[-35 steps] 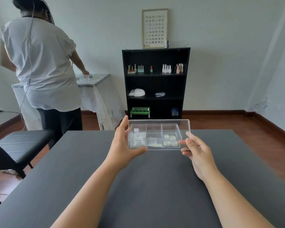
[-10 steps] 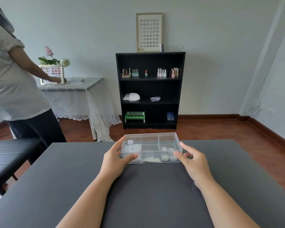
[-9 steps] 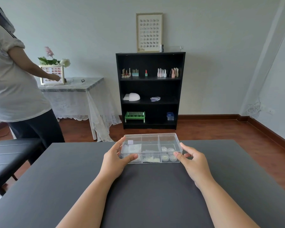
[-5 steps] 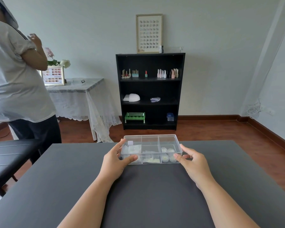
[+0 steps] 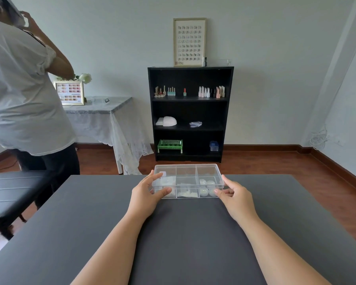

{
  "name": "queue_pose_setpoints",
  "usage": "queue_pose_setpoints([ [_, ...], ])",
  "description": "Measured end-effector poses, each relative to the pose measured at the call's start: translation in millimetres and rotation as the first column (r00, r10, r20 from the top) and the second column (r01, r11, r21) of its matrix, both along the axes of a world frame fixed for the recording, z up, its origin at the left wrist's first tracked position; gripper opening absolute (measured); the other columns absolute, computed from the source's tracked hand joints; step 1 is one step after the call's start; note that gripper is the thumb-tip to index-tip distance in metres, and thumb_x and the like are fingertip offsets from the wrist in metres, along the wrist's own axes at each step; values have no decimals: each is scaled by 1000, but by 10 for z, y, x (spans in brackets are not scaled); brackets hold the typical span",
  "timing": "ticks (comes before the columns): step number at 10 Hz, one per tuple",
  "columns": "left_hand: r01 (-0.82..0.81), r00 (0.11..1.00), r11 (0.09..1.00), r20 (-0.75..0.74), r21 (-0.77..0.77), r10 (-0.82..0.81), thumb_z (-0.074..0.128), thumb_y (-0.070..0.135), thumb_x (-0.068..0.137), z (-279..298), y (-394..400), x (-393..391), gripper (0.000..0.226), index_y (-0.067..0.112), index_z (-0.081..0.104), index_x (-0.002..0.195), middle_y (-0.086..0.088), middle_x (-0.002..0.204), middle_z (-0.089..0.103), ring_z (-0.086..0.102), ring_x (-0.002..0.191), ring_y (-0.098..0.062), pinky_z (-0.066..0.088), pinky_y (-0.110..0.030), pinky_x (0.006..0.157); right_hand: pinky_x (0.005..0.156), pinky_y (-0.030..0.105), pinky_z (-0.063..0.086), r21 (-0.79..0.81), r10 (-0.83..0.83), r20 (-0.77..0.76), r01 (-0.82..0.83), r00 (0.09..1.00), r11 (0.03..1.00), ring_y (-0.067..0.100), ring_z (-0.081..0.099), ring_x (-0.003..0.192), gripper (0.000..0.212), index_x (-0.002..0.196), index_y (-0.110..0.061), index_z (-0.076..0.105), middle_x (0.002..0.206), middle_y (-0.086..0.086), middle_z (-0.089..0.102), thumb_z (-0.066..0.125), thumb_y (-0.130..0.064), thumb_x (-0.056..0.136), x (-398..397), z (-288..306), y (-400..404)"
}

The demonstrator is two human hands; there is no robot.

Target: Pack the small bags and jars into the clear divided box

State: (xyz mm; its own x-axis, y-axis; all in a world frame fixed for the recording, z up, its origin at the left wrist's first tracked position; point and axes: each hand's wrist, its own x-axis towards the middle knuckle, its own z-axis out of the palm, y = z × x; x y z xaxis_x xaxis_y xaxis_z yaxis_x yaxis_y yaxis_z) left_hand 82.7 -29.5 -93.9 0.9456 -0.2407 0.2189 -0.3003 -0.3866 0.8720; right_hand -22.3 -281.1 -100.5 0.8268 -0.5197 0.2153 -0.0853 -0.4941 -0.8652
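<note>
Dark grey surface (image 5: 90, 223) fills the lower frame; clear divided box (image 5: 186, 171) sits at its far edge, centre frame, lid shut. Left hand (image 5: 145, 195) grip clasps the box's left end, right hand (image 5: 235, 197) grip its right end. Small bags (image 5: 169, 181) in left and middle compartments, jars (image 5: 207, 187) in right.

This looks like a small nail salon room. A black shelf (image 5: 190, 114) stands against the pale wall and holds rows of nail polish bottles (image 5: 211, 92), a white nail lamp (image 5: 167, 121) and a green rack (image 5: 170, 145). On top of it leans a framed chart of nail designs (image 5: 189, 42). A side table with a lace cloth (image 5: 103, 118) carries a framed colour chart (image 5: 70, 93). In front is a dark grey table (image 5: 90, 223).
</note>
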Motion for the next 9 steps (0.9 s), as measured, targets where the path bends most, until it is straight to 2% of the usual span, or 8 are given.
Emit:
queue_pose_setpoints([
  [2, 7, 1000, 999, -22, -32, -8, 81, 45, 71, 27, -14, 95, 62, 38, 59, 129, 9, 151, 40, 47, 131, -23, 37, -23, 96, 63, 6, 39, -25, -7, -6, 7, 1000, 1000, 2, 62, 76, 58, 138, -29, 49, 78, -12, 68, 72, -30, 85, 123, 0, -11],
  [4, 7, 999, 1000, -38, -13, -8, 80, 47, 72, 13, -23, 158, 61, 39, 58, 128, 9, 151, 41, 46, 132, -25, 39, -33, 102, 66, 9, 41, -47, -5, -6, 5, 1000, 999, 2, 62, 78, 58, 138, -29, 49, 86, -17, 66, 71, -29, 85, 156, -16, -28],
  [7, 13, 999, 999, -29, -40, -14, 81, 45, 73, -8, -22, 157, 59, 42, 58, 127, 14, 150, 40, 44, 133, -19, 33, -22, 97, 60, 1, 38, -79, -15, -10, 14, 1000, 997, -4, 61, 76, 59, 139, -28, 49, 106, -9, 68, 72, -27, 85, 160, -3, -27],
  [8, 16, 1000, 1000, 10, -18, -16, 78, 46, 75, -16, -20, 165, 57, 41, 58, 128, 11, 151, 40, 45, 130, -15, 34, -19, 95, 57, 1, 39, -76, -12, -5, 12, 1000, 997, -4, 61, 77, 60, 139, -28, 49, 104, -8, 69, 73, -29, 84, 169, -14, -35],
  [9, 9, 993, 999, 114, 52, -15, 70, 50, 80, -47, -56, 120, 58, 39, 50, 134, 10, 154, 32, 39, 135, -15, 39, -29, 103, 67, 6, 40, -85, -19, 35, 22, 999, 996, 3, 60, 83, 63, 140, -27, 47, 101, -9, 66, 74, -31, 82, 150, -12, -8],
])
